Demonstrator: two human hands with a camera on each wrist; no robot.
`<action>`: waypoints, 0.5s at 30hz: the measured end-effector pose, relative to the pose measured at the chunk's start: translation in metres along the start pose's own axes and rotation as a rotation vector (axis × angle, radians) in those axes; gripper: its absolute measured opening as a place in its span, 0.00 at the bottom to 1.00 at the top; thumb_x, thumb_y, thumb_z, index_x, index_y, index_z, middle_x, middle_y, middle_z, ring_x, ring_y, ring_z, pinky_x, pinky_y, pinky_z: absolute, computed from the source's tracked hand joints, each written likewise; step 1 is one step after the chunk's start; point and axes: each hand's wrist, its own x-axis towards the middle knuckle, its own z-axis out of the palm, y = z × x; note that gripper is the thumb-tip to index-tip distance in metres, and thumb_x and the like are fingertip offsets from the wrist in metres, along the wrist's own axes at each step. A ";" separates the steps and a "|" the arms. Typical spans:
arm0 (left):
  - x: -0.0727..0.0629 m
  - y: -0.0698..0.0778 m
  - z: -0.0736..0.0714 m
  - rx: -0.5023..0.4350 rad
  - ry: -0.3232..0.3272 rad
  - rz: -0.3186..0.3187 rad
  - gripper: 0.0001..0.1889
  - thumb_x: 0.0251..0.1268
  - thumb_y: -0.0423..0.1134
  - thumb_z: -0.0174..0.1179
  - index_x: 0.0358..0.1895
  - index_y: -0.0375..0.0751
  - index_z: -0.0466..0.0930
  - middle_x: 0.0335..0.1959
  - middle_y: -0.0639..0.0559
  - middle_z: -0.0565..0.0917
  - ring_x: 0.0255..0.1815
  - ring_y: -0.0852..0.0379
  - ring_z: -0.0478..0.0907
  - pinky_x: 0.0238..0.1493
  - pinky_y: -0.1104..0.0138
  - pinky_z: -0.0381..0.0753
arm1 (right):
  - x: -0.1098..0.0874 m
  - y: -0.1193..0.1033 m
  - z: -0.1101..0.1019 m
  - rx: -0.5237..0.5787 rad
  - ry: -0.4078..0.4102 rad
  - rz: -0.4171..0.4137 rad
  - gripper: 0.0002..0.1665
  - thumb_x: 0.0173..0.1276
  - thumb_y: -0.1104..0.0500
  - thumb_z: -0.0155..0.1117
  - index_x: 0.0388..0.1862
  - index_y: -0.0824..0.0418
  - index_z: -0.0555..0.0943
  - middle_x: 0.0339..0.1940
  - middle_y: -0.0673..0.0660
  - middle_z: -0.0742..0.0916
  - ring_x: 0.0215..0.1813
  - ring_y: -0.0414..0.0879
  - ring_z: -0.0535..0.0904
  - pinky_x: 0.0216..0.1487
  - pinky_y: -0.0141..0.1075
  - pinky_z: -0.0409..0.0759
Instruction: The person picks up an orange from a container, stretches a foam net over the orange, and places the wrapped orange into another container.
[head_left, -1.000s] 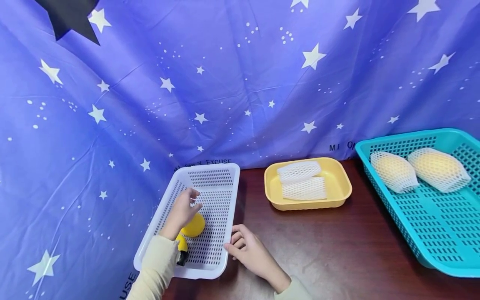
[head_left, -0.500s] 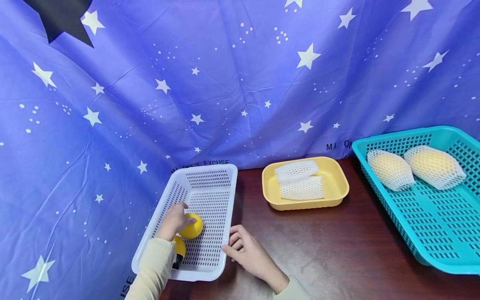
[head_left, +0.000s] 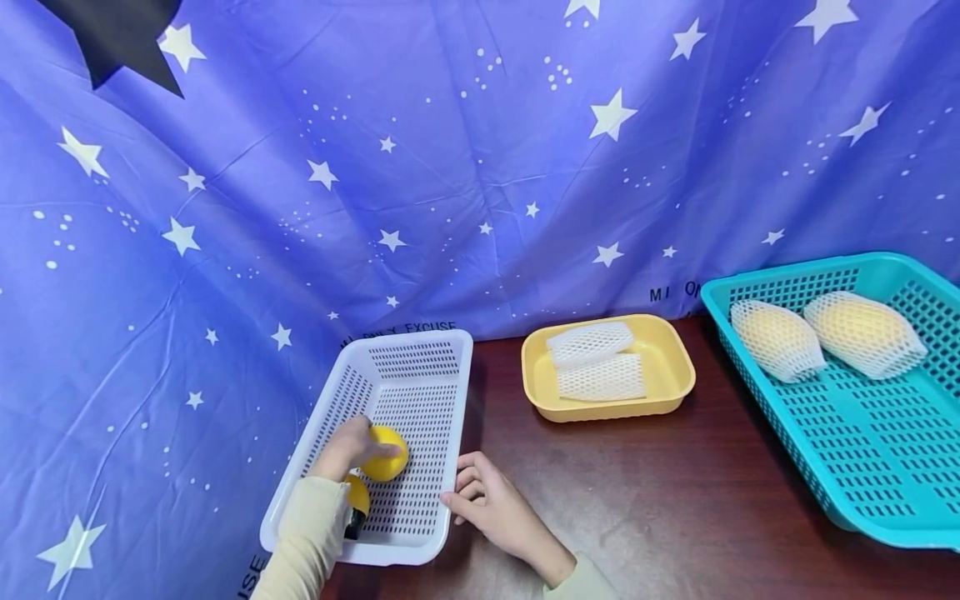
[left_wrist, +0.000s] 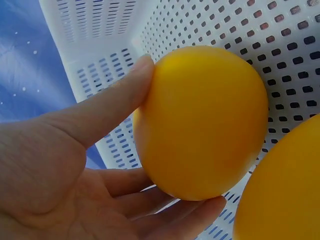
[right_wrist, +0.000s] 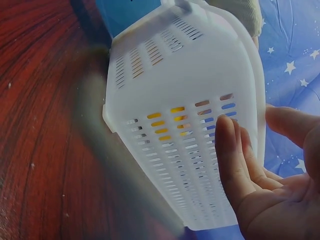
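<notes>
In the head view, my left hand (head_left: 351, 446) is down inside the white basket (head_left: 463, 400) and grips a smooth yellow mango (head_left: 388, 457). The left wrist view shows the thumb on one side of this mango (left_wrist: 202, 122) and the fingers curled round the other. A second yellow mango (head_left: 360, 493) lies beside it, partly hidden by the sleeve, with a black patch at its near end. My right hand (head_left: 487, 506) holds the basket's right side. From the right wrist, its thumb is at the rim and its fingers (right_wrist: 230, 150) lie against the slotted outer wall.
A yellow tray (head_left: 675, 379) with two white foam net sleeves (head_left: 600, 377) stands right of the white basket. Farther right, a teal basket (head_left: 855, 467) holds two net-wrapped yellow fruits (head_left: 776, 340). Behind the dark wood table (head_left: 600, 483) hangs a blue star-patterned curtain (head_left: 480, 167).
My left hand has lowered from above the mango and closed round it. The right hand stays at the basket's rim. The whole view has shifted slightly left.
</notes>
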 end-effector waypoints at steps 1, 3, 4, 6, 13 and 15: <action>0.000 0.000 0.000 -0.008 0.001 0.001 0.30 0.51 0.44 0.76 0.49 0.23 0.75 0.37 0.38 0.81 0.37 0.45 0.77 0.45 0.52 0.80 | 0.000 0.000 0.000 0.007 -0.001 0.001 0.23 0.69 0.61 0.66 0.56 0.70 0.70 0.39 0.59 0.82 0.32 0.45 0.82 0.36 0.43 0.86; 0.001 0.000 0.001 -0.017 0.001 0.005 0.31 0.50 0.45 0.76 0.49 0.23 0.75 0.36 0.38 0.81 0.37 0.45 0.77 0.44 0.53 0.80 | 0.000 0.001 -0.001 0.020 -0.003 0.004 0.23 0.69 0.62 0.65 0.56 0.70 0.69 0.39 0.59 0.83 0.32 0.45 0.82 0.36 0.43 0.86; 0.001 -0.001 0.001 -0.023 0.001 0.005 0.31 0.50 0.45 0.77 0.49 0.24 0.75 0.36 0.38 0.81 0.36 0.46 0.77 0.44 0.53 0.80 | 0.000 0.001 -0.001 0.034 -0.004 0.008 0.23 0.69 0.62 0.65 0.57 0.71 0.69 0.39 0.59 0.83 0.32 0.44 0.82 0.37 0.44 0.86; 0.002 -0.001 0.002 -0.028 -0.003 0.005 0.32 0.50 0.46 0.77 0.50 0.24 0.75 0.37 0.39 0.81 0.37 0.46 0.77 0.44 0.53 0.79 | 0.000 0.001 0.000 0.068 -0.010 0.017 0.24 0.69 0.63 0.65 0.57 0.72 0.68 0.39 0.59 0.83 0.32 0.43 0.82 0.37 0.46 0.86; 0.004 -0.001 0.004 -0.028 -0.028 0.010 0.39 0.47 0.47 0.78 0.58 0.22 0.72 0.41 0.37 0.81 0.40 0.44 0.77 0.48 0.50 0.79 | 0.002 0.001 0.001 0.183 -0.035 0.039 0.24 0.69 0.67 0.64 0.58 0.75 0.66 0.38 0.59 0.83 0.34 0.42 0.83 0.38 0.51 0.85; 0.005 -0.001 0.006 -0.036 -0.040 0.010 0.41 0.47 0.48 0.78 0.59 0.24 0.70 0.42 0.37 0.81 0.40 0.44 0.77 0.47 0.50 0.80 | 0.002 0.001 0.000 0.194 -0.034 0.042 0.24 0.68 0.67 0.64 0.58 0.75 0.66 0.38 0.59 0.83 0.34 0.42 0.84 0.38 0.50 0.86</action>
